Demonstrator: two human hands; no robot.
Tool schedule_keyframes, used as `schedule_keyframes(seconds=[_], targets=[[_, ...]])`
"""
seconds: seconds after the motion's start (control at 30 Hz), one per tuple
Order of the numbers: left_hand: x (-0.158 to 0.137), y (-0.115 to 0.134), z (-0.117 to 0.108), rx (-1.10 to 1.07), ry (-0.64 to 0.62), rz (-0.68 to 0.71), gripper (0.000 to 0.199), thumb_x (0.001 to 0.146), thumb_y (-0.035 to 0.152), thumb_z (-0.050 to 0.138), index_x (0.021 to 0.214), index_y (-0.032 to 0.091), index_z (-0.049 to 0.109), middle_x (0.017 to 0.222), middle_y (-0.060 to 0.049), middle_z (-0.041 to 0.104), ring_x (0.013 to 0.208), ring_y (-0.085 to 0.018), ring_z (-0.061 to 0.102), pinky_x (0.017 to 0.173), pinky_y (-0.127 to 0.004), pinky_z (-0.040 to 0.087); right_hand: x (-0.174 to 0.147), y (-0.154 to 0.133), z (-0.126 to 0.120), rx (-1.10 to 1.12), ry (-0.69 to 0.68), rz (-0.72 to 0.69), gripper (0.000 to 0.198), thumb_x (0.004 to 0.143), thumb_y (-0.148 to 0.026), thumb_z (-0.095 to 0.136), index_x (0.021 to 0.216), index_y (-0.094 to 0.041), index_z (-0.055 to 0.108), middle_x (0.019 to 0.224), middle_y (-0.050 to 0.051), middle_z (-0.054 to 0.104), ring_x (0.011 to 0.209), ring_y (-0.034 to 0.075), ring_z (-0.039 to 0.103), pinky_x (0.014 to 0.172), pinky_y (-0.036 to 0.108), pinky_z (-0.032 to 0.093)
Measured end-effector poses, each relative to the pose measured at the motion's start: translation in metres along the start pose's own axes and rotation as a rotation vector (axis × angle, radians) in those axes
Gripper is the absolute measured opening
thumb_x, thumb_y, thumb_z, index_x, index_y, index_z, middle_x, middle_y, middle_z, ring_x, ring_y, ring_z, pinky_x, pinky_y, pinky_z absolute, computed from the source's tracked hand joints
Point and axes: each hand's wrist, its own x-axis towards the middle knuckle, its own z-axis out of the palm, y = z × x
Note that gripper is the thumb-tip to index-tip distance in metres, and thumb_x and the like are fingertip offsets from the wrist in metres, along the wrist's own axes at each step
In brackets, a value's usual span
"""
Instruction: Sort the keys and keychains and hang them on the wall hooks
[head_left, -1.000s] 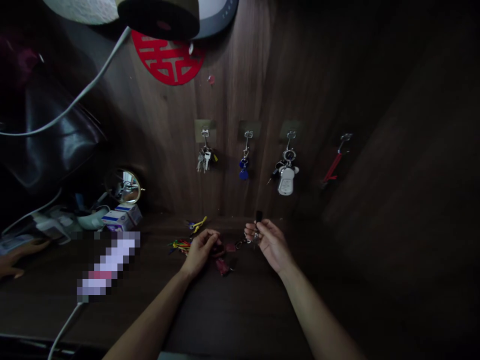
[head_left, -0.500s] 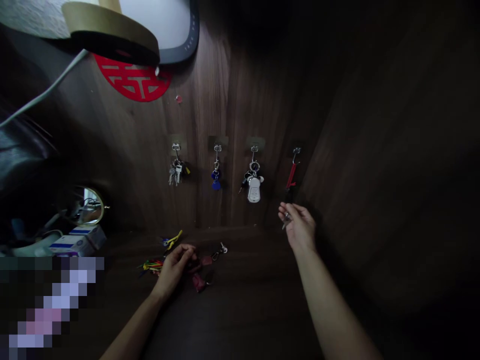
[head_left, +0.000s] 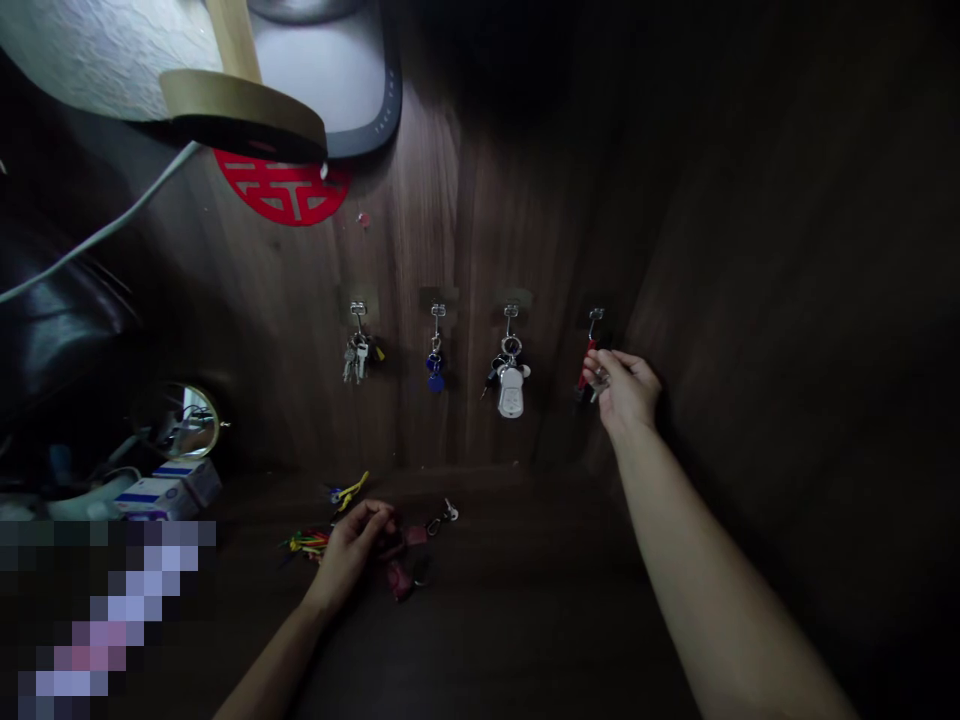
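From my remote station I had the right hand [head_left: 628, 392], right of the frame's centre, pinching a silvery key [head_left: 597, 377] beside the hanging red strap [head_left: 583, 379]. Lower left of centre, my left hand [head_left: 351, 552] curled near a dark-red case [head_left: 398, 578]; its grip I couldn't tell.

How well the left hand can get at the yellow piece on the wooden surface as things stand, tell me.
Probably yes: the yellow piece lies uncovered on the wooden surface just beyond the left hand, with nothing visible between them; whether that hand grips something isn't clear.
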Motion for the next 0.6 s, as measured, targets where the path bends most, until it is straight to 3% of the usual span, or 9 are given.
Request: schedule_keyframes(seconds=[0.3,0.6], targets=[[0.003,-0.004,-0.001,-0.004,-0.008,-0.012,0.036,0.067,0.051,0.063,0.075,0.017,0.057,0.064,0.003,0.055,0.06,-0.011,0.05,0.057,-0.021,0.045,-0.001,0.018,-0.001,-0.063,0.077,0.047,0.02,0.056,-0.012,0.073,0.065,-0.016,0.055,0.055,-0.004,0.065,0.05,0.008,0.061,0.043,0.013,0.048],[0.002,-0.001,0.0,-0.006,0.006,-0.025,0.037,0.066,0.052,0.064,0.077,0.017,0.059,0.063,0.003,0.056,0.059,-0.011,0.05,0.056,-0.022,0.046,-0.001,0.007,-0.003,0.009,0.051,-0.192,0.031,0.055,-0.023,0.078,0.073,-0.018,0.053,0.062,-0.004,0.067,0.054,0.008,0.062,0.043,0.013,0.048]])
